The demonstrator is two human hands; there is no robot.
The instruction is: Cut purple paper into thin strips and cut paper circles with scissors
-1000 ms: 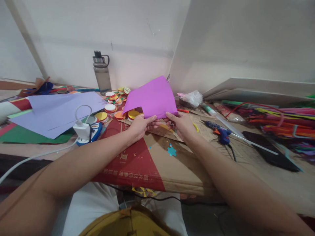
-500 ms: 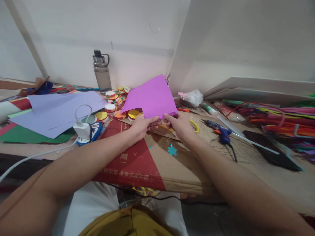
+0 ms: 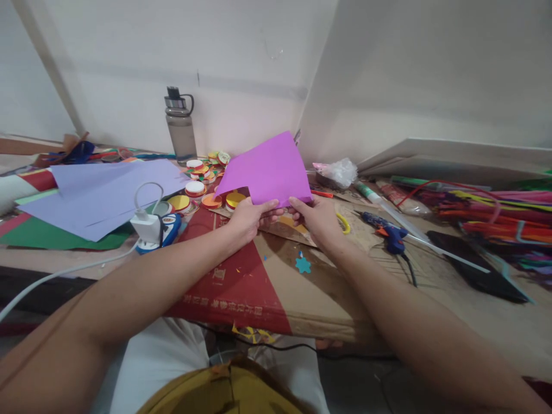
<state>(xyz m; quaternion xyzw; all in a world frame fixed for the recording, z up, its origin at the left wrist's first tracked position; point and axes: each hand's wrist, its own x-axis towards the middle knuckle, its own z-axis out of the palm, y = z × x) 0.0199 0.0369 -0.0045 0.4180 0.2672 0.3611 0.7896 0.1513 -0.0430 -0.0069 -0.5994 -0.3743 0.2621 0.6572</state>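
left hand: thumb and fingers pinching the near edge | purple paper sheet: beyond both grips, sloping up toward the wall, long axis hard to call tbh | right hand: pinching same edge, so basically 2 equally near hands

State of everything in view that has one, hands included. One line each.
magenta sheet: held up, notched at lower left
left hand: pinching sheet's near edge
right hand: pinching same edge
bottle: upright, lid on
glue gun: lying down, cord attached; power unclear
white adapter: cable attached
lavender sheets: fanned, overlapping
teal cutout: lying on cardboard
clear plastic bag: crumpled
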